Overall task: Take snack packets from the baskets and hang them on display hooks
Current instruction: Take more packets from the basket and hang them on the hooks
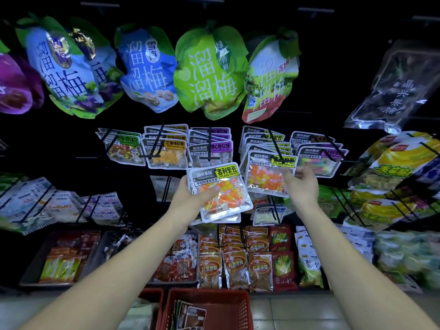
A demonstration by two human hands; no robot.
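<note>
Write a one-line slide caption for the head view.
Left hand holds spare jelly bean packets while the right hand fits another packet onto its display hook, above a red basket.

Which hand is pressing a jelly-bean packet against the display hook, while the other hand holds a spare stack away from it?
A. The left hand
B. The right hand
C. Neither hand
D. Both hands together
B: the right hand grips the packet at the hook under the black peg, while the left hand holds the spare packets off to the side, clear of any hook.
</note>
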